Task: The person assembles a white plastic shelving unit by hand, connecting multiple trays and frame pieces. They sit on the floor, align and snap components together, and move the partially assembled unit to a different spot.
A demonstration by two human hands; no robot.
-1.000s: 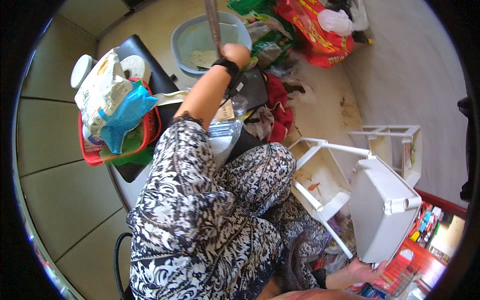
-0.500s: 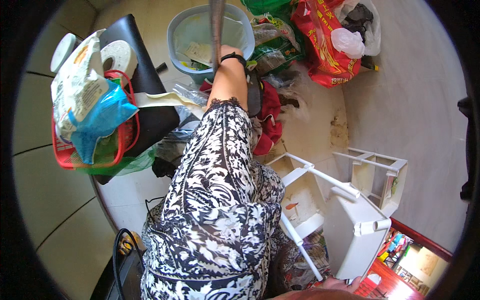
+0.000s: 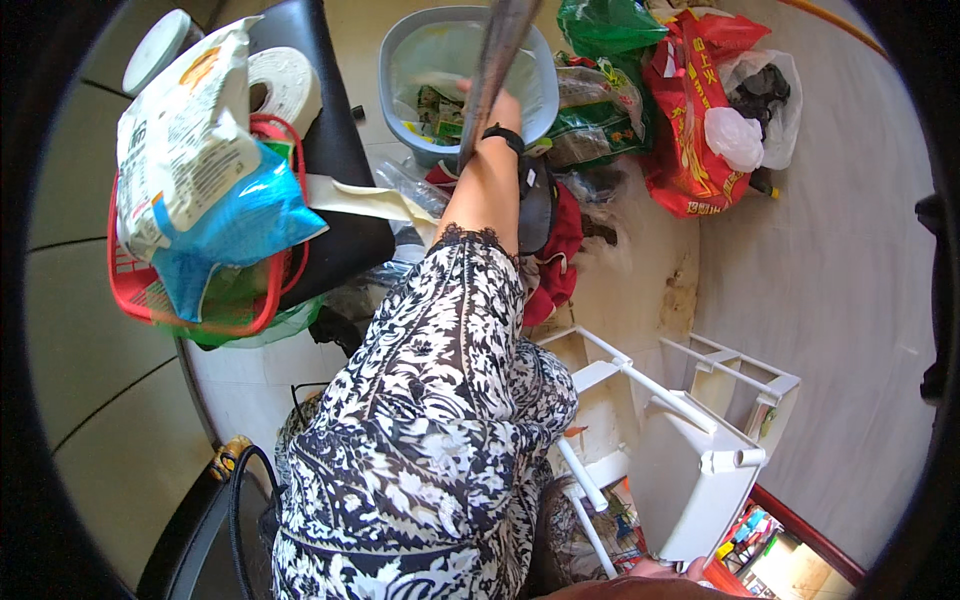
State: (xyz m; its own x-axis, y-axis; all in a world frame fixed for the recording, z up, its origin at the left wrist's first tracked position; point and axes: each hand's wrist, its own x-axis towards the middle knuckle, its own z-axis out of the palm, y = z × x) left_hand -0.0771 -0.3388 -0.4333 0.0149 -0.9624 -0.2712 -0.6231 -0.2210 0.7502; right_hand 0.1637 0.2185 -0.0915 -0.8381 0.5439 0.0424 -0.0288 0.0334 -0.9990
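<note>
Fingers of left hand (image 3: pixel 497 108) wrapped tight on grey pole (image 3: pixel 495 60), now nearer the grey bin (image 3: pixel 545 80) than before. Right hand (image 3: pixel 668 570) barely visible at bottom edge, touching white rack (image 3: pixel 690 480); grip unclear

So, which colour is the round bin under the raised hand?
The bin is pale blue-grey, seen in the head view.

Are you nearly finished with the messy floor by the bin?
Not nearly. Done: the grey bin holds some wrappers. In hand: the left hand grips a long grey pole over the bin, while the right hand touches the white rack. Left: a plastic bottle, red cloth and bags lie around the bin.
</note>
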